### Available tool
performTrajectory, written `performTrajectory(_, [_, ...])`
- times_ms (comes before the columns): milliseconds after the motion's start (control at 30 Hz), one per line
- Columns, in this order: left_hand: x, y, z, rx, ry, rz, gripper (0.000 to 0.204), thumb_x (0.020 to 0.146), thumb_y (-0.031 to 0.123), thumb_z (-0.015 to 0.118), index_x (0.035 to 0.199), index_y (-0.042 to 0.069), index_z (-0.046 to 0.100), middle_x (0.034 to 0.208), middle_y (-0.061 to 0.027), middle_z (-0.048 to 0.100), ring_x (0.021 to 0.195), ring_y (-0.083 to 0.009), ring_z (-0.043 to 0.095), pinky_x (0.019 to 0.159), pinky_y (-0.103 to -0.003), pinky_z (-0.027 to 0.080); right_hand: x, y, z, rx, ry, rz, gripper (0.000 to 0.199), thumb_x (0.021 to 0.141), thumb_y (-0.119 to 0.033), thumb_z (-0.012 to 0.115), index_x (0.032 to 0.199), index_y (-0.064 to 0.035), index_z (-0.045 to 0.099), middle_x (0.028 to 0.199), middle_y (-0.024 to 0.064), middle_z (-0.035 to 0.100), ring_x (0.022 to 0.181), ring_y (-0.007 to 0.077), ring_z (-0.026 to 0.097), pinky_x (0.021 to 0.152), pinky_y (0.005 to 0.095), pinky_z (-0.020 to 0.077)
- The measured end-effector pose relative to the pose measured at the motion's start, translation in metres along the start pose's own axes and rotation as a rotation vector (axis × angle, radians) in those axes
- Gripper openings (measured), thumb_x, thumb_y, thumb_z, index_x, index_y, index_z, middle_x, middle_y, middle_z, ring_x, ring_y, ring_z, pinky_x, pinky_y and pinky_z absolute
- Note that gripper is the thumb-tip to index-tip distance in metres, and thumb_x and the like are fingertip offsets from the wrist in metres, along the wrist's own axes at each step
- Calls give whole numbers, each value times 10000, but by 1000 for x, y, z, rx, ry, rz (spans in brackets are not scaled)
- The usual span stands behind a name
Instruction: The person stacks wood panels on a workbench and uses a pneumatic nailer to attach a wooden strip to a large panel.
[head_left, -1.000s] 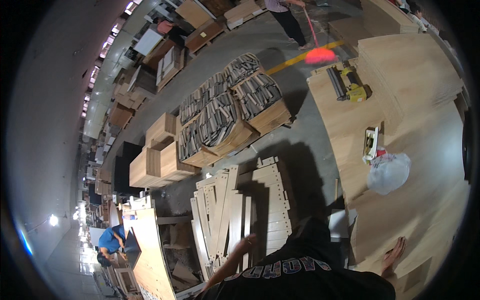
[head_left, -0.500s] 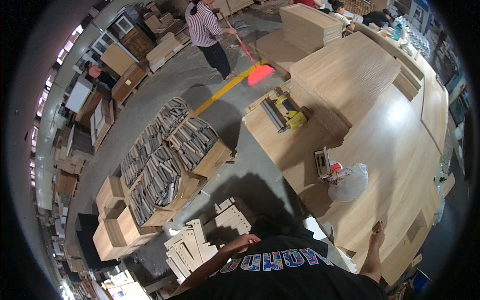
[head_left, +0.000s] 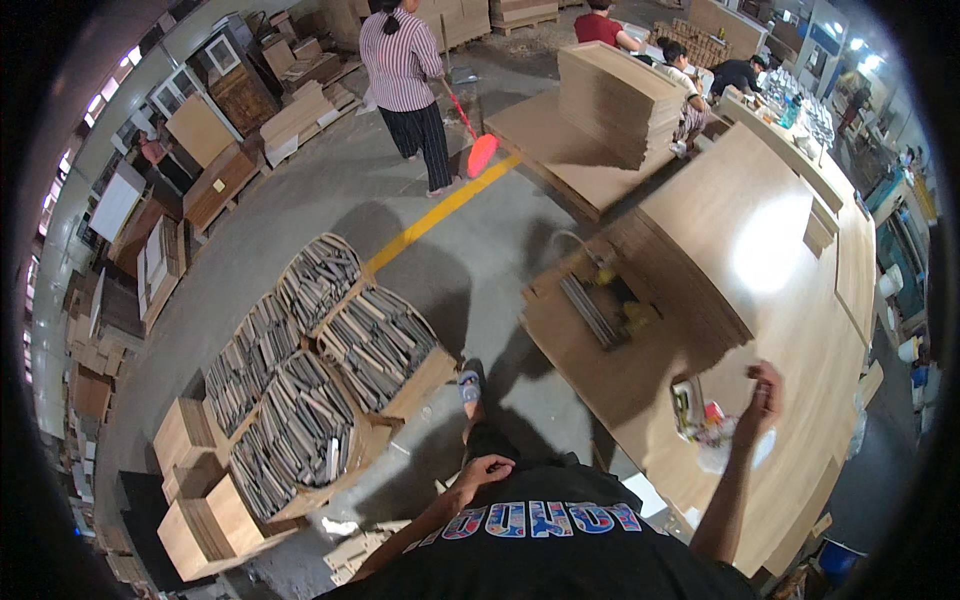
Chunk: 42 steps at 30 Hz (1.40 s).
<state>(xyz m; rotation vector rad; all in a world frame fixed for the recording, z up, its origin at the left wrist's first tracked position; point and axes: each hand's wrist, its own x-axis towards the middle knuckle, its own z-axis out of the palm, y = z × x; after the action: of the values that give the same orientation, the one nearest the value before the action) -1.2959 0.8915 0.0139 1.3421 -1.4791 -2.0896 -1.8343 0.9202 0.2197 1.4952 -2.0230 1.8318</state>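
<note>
black shirt (head_left: pixel 540 562), multicoloured lettering (head_left: pixel 555 518) — pale top (head_left: pixel 403 62) with dark stripes — hot-pink broom (head_left: pixel 482 157), yellow floor line (head_left: pixel 443 213), whitish bag (head_left: pixel 712 460).

The single fisheye view looks down and forward from the wearer's head. Close over the black shirt (head_left: pixel 560 560), it reaches across the worktop (head_left: pixel 810 400) and floor (head_left: pixel 310 200) beyond.

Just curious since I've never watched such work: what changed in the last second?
The right hand moved forward from the bare panel to near the plastic bag. The pink broom moved to the yellow line's far side. I see nothing grasped or released. The nail gun stayed put.
</note>
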Motion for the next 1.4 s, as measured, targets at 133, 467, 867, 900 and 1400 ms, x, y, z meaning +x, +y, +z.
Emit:
performTrajectory(133, [56, -16, -141, 64, 276, -53, 394, 1023, 329, 711, 1284, 33, 712, 1124, -94, 760, 1005, -189, 705, 889, -347, 552, 13, -68, 233, -270, -612, -209, 398, 825, -8, 702, 1218, -74, 715, 1120, 172, 745, 1015, 352, 725, 902, 429, 575])
performTrajectory(467, [64, 42, -384, 171, 803, 36, 283, 996, 221, 714, 1166, -5, 717, 994, -136, 753, 929, -225, 729, 867, -368, 571, 21, -35, 516, -491, -1329, -36, 491, 959, -374, 669, 1401, -160, 658, 1346, 139, 700, 1262, 369, 642, 1089, 524, 487])
performTrajectory(867, [220, 178, -534, -208, 939, -67, 334, 1020, 245, 697, 1191, -42, 705, 1024, -72, 748, 917, -158, 699, 814, -314, 555, 74, 188, 819, -373, -1557, 406, 400, 943, -335, 623, 1238, -97, 752, 1193, 197, 757, 1124, 422, 701, 972, 504, 552])
performTrajectory(900, [255, 218, -544, -242, 910, 35, 324, 1025, 188, 691, 1252, -44, 685, 1032, -68, 739, 941, -153, 690, 850, -299, 552, 85, 219, 826, -475, -1499, 518, 381, 944, -315, 615, 1206, -80, 761, 1160, 199, 762, 1092, 406, 713, 937, 493, 560])
performTrajectory(1400, [514, 271, -664, 403, 257, -268, 359, 1066, 326, 633, 1228, 16, 716, 997, -124, 742, 946, -235, 715, 883, -367, 561, 353, 266, 918, -195, -828, 799, 443, 987, -284, 612, 1373, -74, 674, 1146, 180, 769, 1015, 278, 738, 908, 411, 580])
